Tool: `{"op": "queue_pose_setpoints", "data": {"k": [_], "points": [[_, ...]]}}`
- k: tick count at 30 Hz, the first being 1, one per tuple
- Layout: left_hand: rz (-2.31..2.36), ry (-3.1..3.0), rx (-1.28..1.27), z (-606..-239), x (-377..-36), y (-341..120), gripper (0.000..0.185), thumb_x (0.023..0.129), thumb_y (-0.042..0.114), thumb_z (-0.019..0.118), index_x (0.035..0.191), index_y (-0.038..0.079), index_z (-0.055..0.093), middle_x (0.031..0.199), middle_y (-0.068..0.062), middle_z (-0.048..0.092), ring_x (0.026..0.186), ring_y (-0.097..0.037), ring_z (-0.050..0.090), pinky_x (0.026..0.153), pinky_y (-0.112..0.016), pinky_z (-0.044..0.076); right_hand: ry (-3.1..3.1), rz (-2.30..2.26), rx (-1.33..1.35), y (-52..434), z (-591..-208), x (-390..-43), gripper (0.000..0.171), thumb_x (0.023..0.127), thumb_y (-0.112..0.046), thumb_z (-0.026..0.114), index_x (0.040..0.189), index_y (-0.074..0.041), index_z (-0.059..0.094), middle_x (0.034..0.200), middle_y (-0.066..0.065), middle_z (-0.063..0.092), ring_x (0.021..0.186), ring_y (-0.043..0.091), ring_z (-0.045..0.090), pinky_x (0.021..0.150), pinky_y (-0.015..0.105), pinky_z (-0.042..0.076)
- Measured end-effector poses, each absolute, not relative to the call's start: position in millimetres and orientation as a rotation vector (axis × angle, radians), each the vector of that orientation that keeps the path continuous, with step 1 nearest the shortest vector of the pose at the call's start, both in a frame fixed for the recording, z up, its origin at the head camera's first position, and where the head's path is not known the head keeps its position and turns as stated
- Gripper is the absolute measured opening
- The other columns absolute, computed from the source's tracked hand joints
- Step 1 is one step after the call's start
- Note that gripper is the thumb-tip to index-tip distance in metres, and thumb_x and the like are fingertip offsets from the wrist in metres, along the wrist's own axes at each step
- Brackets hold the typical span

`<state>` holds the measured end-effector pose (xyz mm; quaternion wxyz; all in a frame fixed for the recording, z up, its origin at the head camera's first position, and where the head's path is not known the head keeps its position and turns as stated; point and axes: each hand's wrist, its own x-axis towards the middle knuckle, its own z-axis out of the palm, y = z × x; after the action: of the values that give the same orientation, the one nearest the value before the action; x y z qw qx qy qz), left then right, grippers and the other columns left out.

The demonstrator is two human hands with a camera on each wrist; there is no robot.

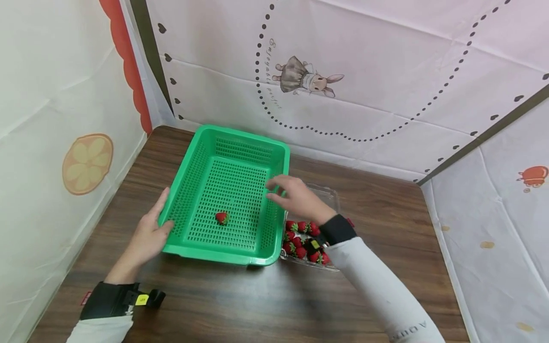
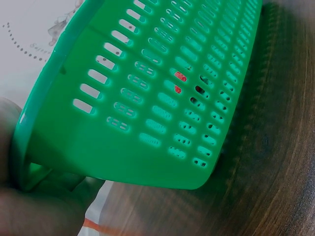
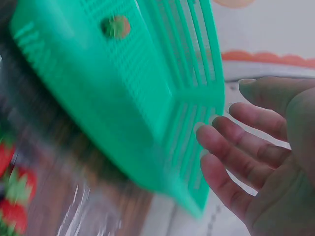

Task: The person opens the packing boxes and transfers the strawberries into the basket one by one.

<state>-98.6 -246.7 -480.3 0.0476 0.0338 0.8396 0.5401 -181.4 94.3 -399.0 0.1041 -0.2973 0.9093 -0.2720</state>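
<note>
A green perforated plastic basket (image 1: 244,132) stands on the wooden table, with a single strawberry (image 1: 221,217) on its floor. At the basket's left rim, my left hand (image 1: 146,236) grips the edge, thumb on the inner side; the left wrist view shows this hand (image 2: 49,209) at the rim too. My right hand (image 1: 298,197) hovers by the basket's right side, over the rim. Its fingers are loosely bent and hold nothing, as the right wrist view of the hand (image 3: 266,162) confirms.
Right of the basket sits a clear plastic box (image 1: 334,195) with several strawberries (image 1: 296,242), partly hidden under my right forearm. The wooden table (image 1: 386,209) is bounded by printed white cloth walls (image 1: 364,62) at the back and both sides.
</note>
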Motion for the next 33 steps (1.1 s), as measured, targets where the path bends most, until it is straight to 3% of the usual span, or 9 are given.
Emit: {"op": "queue_pose_setpoints", "data": {"k": [9,13,17,23,33], "points": [[1.687,2.553,0.017,-483.0,-99.9,-246.2,0.082,0.095,-0.002,0.039,0.154,0.039,0.001,0.162,-0.015,0.009,0.141,-0.048,0.023,0.103,-0.067,0.028,2.748,-0.748,-0.722,163.5,-419.2,-153.4,0.021,0.095,-0.019,0.059,0.111,-0.006,0.066,0.101,0.005,0.068,0.089,0.017,0.063,0.078,0.031,0.052],[1.816,2.394,-0.119,-484.9,-99.1,-245.8,0.078,0.097,0.005,0.044,0.153,0.043,0.006,0.163,-0.009,0.014,0.141,-0.041,0.029,0.098,-0.038,0.046,2.771,-0.67,-0.702,179.3,-431.0,-143.7,0.02,0.094,-0.017,0.06,0.109,-0.006,0.067,0.102,0.007,0.068,0.088,0.017,0.063,0.078,0.033,0.053],[2.043,2.043,-0.185,-488.1,-98.8,-247.5,0.076,0.097,0.005,0.047,0.154,0.039,0.009,0.164,-0.007,0.009,0.145,-0.039,0.02,0.085,-0.016,0.048,2.834,-0.544,-0.699,191.3,-440.5,-136.5,0.02,0.09,-0.013,0.065,0.109,-0.007,0.07,0.105,0.009,0.07,0.086,0.018,0.066,0.075,0.035,0.054],[2.244,1.668,-0.184,-491.7,-98.1,-250.0,0.081,0.092,-0.007,0.043,0.155,0.032,0.012,0.165,-0.003,0.002,0.149,-0.033,0.004,0.097,-0.021,0.043,2.894,-0.304,-0.744,197.4,-452.2,-130.6,0.03,0.084,-0.011,0.072,0.114,-0.009,0.07,0.108,0.009,0.072,0.087,0.022,0.069,0.073,0.038,0.056],[2.295,1.629,-0.166,-492.6,-98.9,-247.4,0.085,0.086,-0.014,0.04,0.155,0.031,0.016,0.164,-0.005,0.006,0.148,-0.033,0.007,0.091,-0.019,0.045,2.892,-0.229,-0.737,193.5,-468.8,-127.7,0.03,0.081,-0.009,0.075,0.111,-0.011,0.071,0.108,0.008,0.069,0.093,0.024,0.067,0.076,0.04,0.055]]}}
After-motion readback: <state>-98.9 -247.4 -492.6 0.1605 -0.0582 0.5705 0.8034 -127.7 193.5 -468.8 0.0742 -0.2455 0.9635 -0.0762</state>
